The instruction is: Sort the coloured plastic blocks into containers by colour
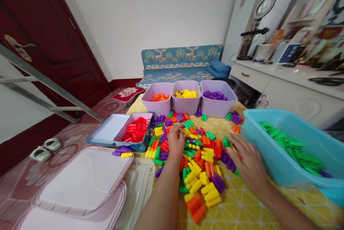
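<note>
Loose plastic building pieces (195,167) in yellow, orange, red, green and purple lie heaped on the table, many joined in small rows. My left hand (176,137) is over the far middle of the heap, fingers curled down among the pieces. Whatever those fingers hold is hidden from me. At the heap's right side, my right hand (248,156) is open, with its fingers stretched out over purple pieces (228,162). A green piece (226,141) lies by its fingertips. Whether the fingers touch it, I cannot tell.
Lilac bins of orange (157,107), yellow (186,107) and purple pieces (219,109) line the table's far side. Red pieces (136,129) fill a container at left. A turquoise tub (268,154) holds green pieces at right. Lids (86,178) lie at the near left.
</note>
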The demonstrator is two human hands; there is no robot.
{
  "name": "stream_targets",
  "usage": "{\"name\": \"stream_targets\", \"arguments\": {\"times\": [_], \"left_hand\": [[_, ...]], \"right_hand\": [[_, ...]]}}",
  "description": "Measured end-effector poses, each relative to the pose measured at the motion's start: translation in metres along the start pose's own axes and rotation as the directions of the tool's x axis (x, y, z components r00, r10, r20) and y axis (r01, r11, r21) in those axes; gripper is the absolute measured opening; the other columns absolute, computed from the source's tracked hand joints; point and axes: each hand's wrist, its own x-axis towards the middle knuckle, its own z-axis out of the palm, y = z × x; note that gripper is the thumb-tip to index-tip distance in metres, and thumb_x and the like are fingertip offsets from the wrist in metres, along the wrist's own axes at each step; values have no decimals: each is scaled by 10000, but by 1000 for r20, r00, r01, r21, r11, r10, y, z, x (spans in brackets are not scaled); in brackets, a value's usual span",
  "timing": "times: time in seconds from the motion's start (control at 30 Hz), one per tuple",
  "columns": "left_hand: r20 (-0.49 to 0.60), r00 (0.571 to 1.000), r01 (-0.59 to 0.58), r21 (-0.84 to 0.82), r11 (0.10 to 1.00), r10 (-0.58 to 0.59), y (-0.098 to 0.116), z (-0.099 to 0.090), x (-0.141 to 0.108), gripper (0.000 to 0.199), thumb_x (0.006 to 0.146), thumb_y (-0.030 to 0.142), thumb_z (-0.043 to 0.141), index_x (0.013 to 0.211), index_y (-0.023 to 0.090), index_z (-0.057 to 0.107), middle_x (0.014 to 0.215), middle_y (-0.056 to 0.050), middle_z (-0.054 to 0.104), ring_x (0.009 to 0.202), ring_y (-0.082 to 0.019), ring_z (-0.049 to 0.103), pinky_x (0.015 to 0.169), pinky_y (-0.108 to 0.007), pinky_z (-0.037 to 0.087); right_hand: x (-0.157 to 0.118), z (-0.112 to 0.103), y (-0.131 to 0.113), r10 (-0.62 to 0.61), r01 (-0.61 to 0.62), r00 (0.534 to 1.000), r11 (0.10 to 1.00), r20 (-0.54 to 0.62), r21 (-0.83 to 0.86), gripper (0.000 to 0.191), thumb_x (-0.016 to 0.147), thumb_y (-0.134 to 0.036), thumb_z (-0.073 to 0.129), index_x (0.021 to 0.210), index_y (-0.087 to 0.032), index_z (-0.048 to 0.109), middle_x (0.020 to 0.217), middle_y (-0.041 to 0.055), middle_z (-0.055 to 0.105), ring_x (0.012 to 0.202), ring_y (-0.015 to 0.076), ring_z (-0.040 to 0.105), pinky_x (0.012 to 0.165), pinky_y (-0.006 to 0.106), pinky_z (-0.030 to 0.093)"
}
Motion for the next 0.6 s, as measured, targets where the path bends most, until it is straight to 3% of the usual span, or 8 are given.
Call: {"name": "stream_targets", "arguments": {"times": [0.17, 0.3, 0.43, 0.6], "left_hand": [[-5, 1000, -3, 3, 1000, 3, -2, 1, 1, 263, 816, 78, 504, 967, 171, 698, 961, -72, 681, 879, -183, 634, 808, -321, 519], [0, 1000, -25, 30, 999, 25, 3, -2, 0, 272, 817, 63, 492, 954, 163, 704, 946, -74, 690, 912, -189, 633, 839, -328, 508], [7, 999, -32, 55, 998, 32, 5, -2, 0, 276, 822, 64, 487, 958, 156, 708, 953, -81, 695, 937, -195, 632, 865, -342, 499], [22, 1000, -13, 47, 999, 12, 6, -3, 0, 282, 812, 57, 487, 950, 159, 711, 963, -83, 698, 947, -199, 635, 859, -351, 509]], "right_hand": [[-27, 12, 28, 101, -100, 993, 995, 65, -17, 552, 950, -507, 330, 1362, -165, 464, 1485, 144, 389, 1391, 294, 321, 1124, 524, 279], [-25, 25, 30, 210, -213, 977, 973, 41, 88, 578, 934, -546, 338, 1347, -169, 481, 1503, 152, 363, 1400, 303, 309, 1135, 540, 251], [-5, 42, 19, 236, -230, 972, 940, 4, 254, 559, 917, -561, 372, 1292, -179, 530, 1476, 154, 403, 1377, 290, 353, 1133, 522, 271], [29, 68, -14, 242, -236, 970, 910, 27, 340, 592, 910, -587, 365, 1271, -157, 553, 1448, 171, 432, 1369, 303, 356, 1129, 542, 260]]}}
